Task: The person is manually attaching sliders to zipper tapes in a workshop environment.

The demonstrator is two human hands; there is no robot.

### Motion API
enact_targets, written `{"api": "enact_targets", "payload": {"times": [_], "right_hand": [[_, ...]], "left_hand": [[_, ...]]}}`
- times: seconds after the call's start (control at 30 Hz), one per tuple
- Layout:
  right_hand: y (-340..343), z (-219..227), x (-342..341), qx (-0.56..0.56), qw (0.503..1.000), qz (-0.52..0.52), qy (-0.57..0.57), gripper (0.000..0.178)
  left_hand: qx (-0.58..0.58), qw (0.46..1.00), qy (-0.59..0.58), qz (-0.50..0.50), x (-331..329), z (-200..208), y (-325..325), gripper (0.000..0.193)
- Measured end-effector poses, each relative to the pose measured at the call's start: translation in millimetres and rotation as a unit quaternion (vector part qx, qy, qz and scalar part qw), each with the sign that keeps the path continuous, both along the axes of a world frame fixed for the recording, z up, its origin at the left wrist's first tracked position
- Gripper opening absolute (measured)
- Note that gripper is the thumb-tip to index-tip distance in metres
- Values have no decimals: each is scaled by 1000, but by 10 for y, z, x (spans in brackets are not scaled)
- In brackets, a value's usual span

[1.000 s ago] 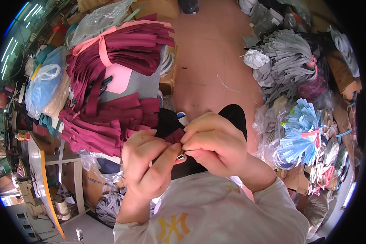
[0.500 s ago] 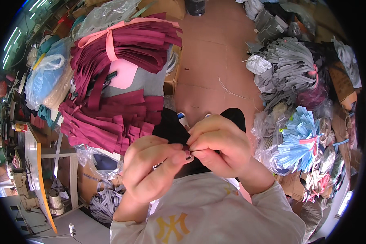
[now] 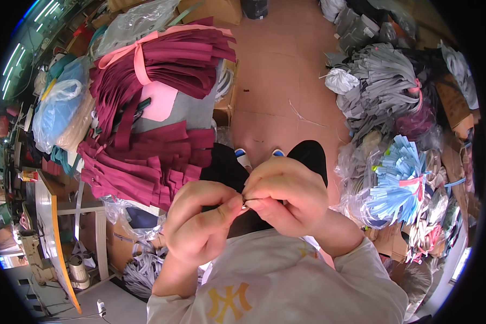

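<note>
My left hand (image 3: 201,222) and my right hand (image 3: 287,195) meet above my lap with their fingertips together. Thumb and forefinger of each are pinched at a tiny shiny piece (image 3: 245,206), mostly covered by the fingers; its kind does not show. Left of my knees lies a stack of maroon fabric strips (image 3: 151,164), close to my left hand. Beyond it sits a larger maroon bundle (image 3: 183,65), bound with a pink band (image 3: 140,62).
A pink card (image 3: 159,101) lies beside the maroon bundle. At the right are bundled grey strips (image 3: 380,81), light-blue strips (image 3: 394,186) and clear plastic bags. A wooden-edged tabletop (image 3: 54,243) stands at the left. Reddish floor (image 3: 278,70) runs ahead between the piles.
Both hands have shifted slightly left and stay pinched together. The fingertips have drawn closer, so less of the small piece shows. The maroon strips lie as before.
</note>
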State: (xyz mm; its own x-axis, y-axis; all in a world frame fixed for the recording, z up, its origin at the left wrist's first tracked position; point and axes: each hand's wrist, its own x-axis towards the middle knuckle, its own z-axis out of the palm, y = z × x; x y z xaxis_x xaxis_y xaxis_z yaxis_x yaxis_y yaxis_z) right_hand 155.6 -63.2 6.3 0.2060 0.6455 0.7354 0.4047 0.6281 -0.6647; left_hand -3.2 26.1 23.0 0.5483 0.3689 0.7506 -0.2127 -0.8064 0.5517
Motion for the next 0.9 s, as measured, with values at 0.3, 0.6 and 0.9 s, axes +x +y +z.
{"api": "enact_targets", "payload": {"times": [0.3, 0.6, 0.9], "right_hand": [[-8, 97, 41, -203, 930, 155, 265, 12], [-3, 74, 56, -227, 918, 155, 288, 13], [23, 141, 135, -143, 982, 87, 90, 22]], "left_hand": [[-291, 953, 10, -85, -58, -14, -47, 20], [-478, 872, -50, -92, -23, 34, -99, 21], [-437, 894, -34, -94, -71, 13, -82, 25]]}}
